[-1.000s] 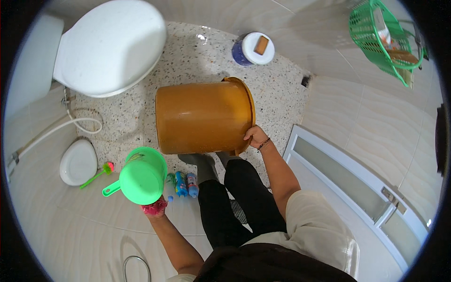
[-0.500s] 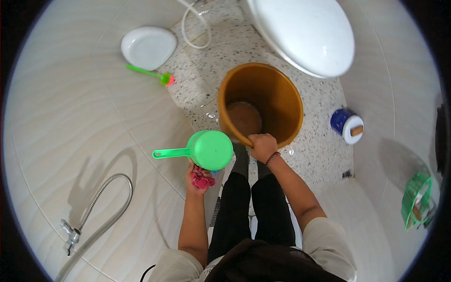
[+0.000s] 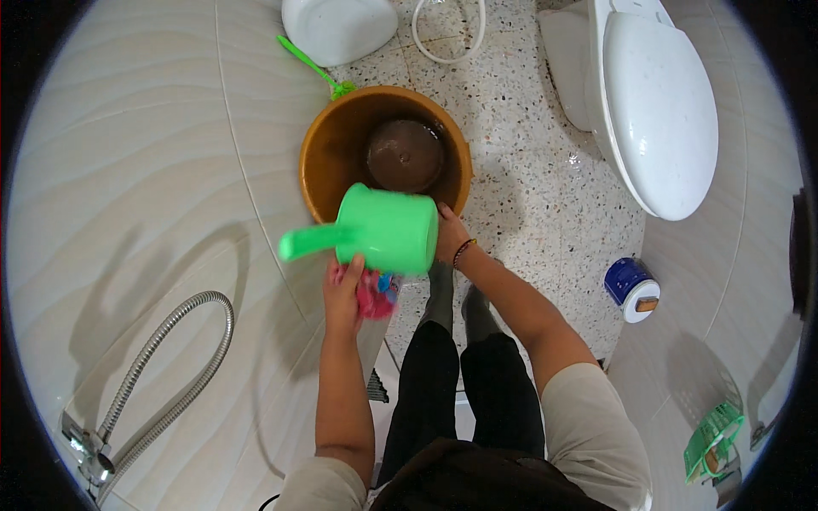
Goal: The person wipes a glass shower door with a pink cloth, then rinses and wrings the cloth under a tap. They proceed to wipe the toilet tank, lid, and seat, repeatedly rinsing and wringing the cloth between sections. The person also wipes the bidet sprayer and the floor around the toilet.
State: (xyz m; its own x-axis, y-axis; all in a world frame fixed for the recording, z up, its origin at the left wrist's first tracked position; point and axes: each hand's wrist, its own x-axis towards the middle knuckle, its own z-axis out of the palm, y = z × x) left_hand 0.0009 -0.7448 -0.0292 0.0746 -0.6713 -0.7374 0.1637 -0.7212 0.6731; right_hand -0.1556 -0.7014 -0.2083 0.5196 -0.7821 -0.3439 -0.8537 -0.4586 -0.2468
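Note:
My left hand (image 3: 342, 298) is closed around a green plastic water dipper (image 3: 390, 232) and a pink mesh scrubber (image 3: 375, 300) with a bit of blue beside it. The thumb presses on the dipper's side, and its handle points left. The dipper is tilted, its opening turned out of sight. Just beyond stands a round brown bucket (image 3: 319, 175), with a little liquid or wetness at its bottom. My right hand (image 3: 452, 234) grips the bucket's near rim on the right; the dipper hides some of its fingers.
A white toilet (image 3: 660, 111) stands at the far right. At the far left are a white basin (image 3: 341, 30), a green-handled brush (image 3: 308, 60) and a white hose (image 3: 450, 58). A blue tub (image 3: 629, 277) sits by the right wall. A metal shower hose (image 3: 228, 319) hangs left; a green basket (image 3: 714, 439) hangs right.
The bucket has moved left toward the wall and sits more level, with my right hand still on its rim. The dipper has tilted in my left hand. The whole view has shifted.

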